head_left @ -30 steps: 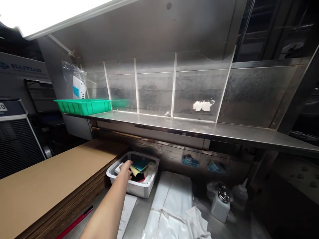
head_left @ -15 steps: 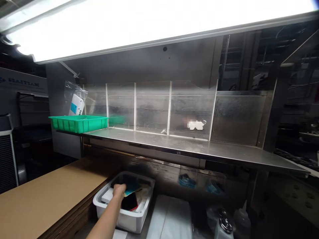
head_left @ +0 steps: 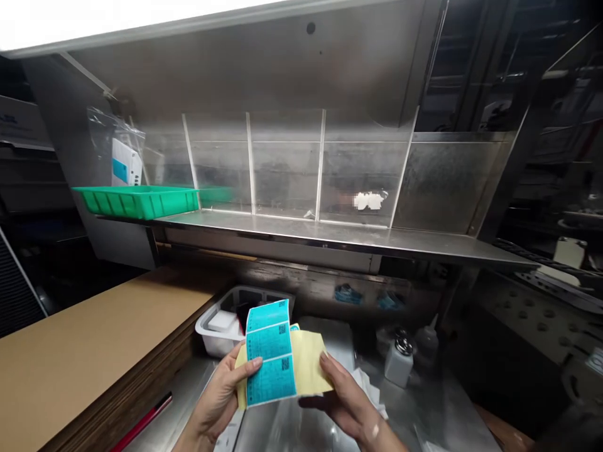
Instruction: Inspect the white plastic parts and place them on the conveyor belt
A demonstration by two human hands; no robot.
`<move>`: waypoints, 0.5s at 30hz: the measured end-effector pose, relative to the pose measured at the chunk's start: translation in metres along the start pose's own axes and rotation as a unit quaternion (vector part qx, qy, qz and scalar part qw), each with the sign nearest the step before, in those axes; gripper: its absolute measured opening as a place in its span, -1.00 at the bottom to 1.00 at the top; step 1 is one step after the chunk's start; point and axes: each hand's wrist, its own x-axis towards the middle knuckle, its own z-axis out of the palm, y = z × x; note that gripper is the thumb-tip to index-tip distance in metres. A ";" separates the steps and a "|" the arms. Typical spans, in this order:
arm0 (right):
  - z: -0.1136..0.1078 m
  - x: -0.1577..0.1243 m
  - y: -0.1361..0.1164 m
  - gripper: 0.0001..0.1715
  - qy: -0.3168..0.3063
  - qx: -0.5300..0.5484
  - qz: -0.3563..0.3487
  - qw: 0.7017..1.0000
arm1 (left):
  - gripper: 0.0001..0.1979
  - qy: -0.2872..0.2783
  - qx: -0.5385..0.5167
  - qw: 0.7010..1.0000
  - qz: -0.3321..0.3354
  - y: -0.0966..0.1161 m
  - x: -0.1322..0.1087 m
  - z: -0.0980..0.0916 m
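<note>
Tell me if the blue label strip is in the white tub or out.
Out: the blue label strip is held up in the left hand, in front of the white tub, not inside it.

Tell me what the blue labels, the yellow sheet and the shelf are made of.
The blue labels look like matte printed paper, bending softly. The yellow sheet seems paper too, possibly release backing. The shelf looks like stainless steel, with a reflective sheen.

We can pass over the steel counter (head_left: 188, 389), below the steel shelf (head_left: 330, 237), between the white plastic bin (head_left: 211, 333) on our left and the pump dispenser bottle (head_left: 398, 367) on our right.
</note>
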 end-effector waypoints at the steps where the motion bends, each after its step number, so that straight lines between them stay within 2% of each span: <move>1: 0.005 0.008 0.001 -0.37 -0.047 0.053 0.010 0.997 | -0.47 -0.008 -0.014 1.000 -0.012 -0.009 -0.007 0.002; 2: 0.007 0.012 0.002 -0.42 -0.073 0.073 0.011 0.995 | -0.48 -0.013 -0.028 0.999 -0.022 -0.016 -0.012 0.004; 4: 0.006 0.011 0.006 -0.51 -0.080 0.054 0.009 0.995 | -0.51 -0.017 -0.053 0.998 -0.041 -0.029 -0.019 0.007; 8: -0.016 -0.004 0.010 -0.56 -0.016 -0.085 0.030 0.996 | -0.59 -0.002 -0.091 0.994 -0.065 -0.051 -0.023 0.015; 12: -0.047 -0.010 0.010 -0.52 0.060 -0.156 -0.001 0.986 | -0.54 0.081 -0.140 0.986 -0.039 -0.070 -0.022 0.013; 15: -0.067 -0.012 0.015 -0.52 0.134 -0.139 -0.035 0.980 | -0.50 0.147 -0.126 0.980 -0.039 -0.082 -0.023 0.001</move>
